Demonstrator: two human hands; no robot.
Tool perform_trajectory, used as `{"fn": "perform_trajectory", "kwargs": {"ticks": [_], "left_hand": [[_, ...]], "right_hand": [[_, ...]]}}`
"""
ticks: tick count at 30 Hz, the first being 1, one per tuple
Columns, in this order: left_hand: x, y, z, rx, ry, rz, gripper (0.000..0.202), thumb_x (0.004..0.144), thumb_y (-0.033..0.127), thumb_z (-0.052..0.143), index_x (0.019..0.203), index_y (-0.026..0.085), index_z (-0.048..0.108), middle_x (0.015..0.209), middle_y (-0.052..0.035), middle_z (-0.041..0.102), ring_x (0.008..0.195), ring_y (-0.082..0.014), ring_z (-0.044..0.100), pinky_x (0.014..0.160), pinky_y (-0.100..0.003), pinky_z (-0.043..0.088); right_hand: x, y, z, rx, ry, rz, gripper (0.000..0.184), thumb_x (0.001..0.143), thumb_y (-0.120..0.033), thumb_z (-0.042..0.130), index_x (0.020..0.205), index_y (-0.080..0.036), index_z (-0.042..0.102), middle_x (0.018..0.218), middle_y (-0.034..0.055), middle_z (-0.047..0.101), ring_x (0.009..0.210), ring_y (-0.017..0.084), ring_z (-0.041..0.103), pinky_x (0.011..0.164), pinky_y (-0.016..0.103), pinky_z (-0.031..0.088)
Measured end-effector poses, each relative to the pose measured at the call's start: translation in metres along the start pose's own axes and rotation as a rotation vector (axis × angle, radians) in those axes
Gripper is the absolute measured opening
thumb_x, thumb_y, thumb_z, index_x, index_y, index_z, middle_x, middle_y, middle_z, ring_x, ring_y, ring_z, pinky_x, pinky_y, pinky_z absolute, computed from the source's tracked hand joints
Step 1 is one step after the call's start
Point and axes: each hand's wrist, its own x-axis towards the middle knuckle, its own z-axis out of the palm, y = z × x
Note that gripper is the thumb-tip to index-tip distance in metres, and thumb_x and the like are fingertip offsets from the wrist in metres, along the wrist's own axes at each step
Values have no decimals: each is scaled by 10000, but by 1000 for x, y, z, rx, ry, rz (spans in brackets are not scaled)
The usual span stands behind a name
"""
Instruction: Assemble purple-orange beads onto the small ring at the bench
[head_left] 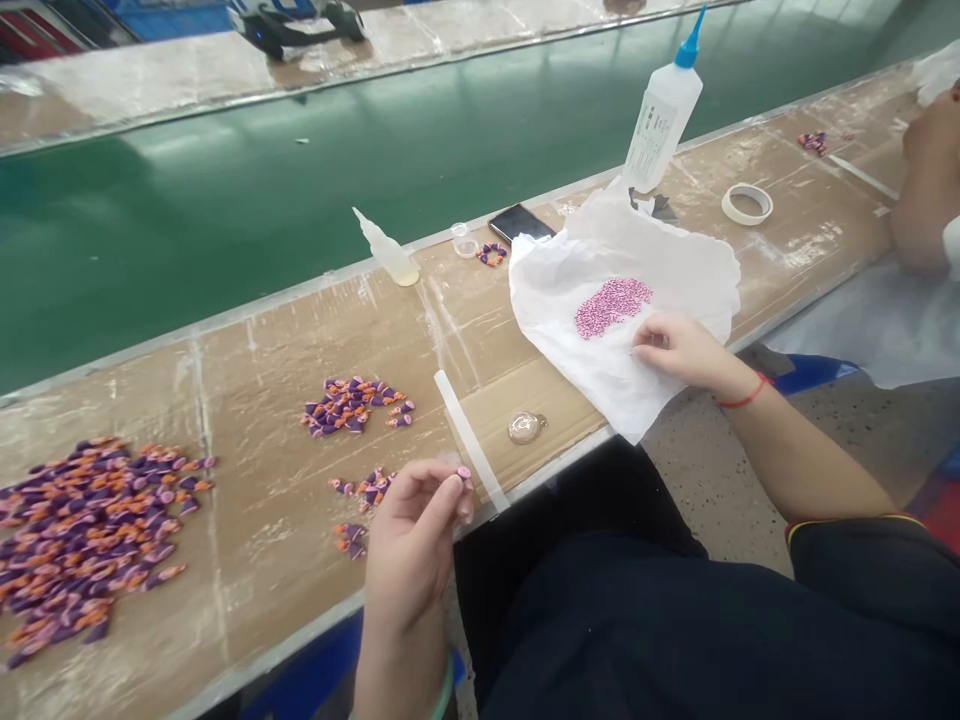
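My left hand (416, 530) is pinched on one small purple and orange piece (463, 472), held up near the bench's front edge. My right hand (675, 348) rests on a crumpled white sheet (562, 290), fingers curled and pinched beside a pile of tiny pink beads (611, 303). What its fingertips hold is too small to see. Loose purple and orange pieces lie in a small group (352, 405) ahead of my left hand, and a few more pieces (364, 490) lie right beside it.
A large heap of the same pieces (90, 530) covers the left bench. A small glue bottle (386, 250), tall blue-capped bottle (664, 110), phone (519, 222), tape roll (746, 203), clear strip (469, 435) and glass bulb (525, 427) lie about. Another person's arm (926, 190) is at right, green conveyor (300, 180) behind.
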Motion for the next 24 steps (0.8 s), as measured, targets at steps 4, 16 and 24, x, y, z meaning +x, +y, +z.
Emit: {"fn": "perform_trajectory", "kwargs": {"ticks": [4, 16, 24], "left_hand": [[-2, -1, 0, -1, -18, 1, 246, 658, 359, 888, 723, 192, 720, 583, 6, 626, 483, -72, 533, 460, -154, 450], [-8, -4, -4, 7, -10, 1, 221, 705, 346, 845, 740, 182, 701, 580, 8, 610, 483, -87, 524, 463, -181, 439], [-11, -5, 17, -40, -120, 52, 155, 754, 304, 818, 771, 191, 713, 638, 11, 624, 499, -79, 545, 463, -171, 453]], "right_hand": [[3, -2, 13, -30, 11, 25, 87, 745, -195, 611, 663, -180, 589, 738, 51, 643, 708, 193, 563, 664, 334, 412], [-11, -16, 14, 217, 188, 20, 138, 849, -310, 549, 761, -210, 516, 742, 40, 608, 710, 187, 566, 709, 370, 477], [-24, -55, 16, 999, 189, 117, 242, 701, -292, 785, 785, -234, 566, 672, -40, 609, 692, 116, 613, 687, 274, 522]]}}
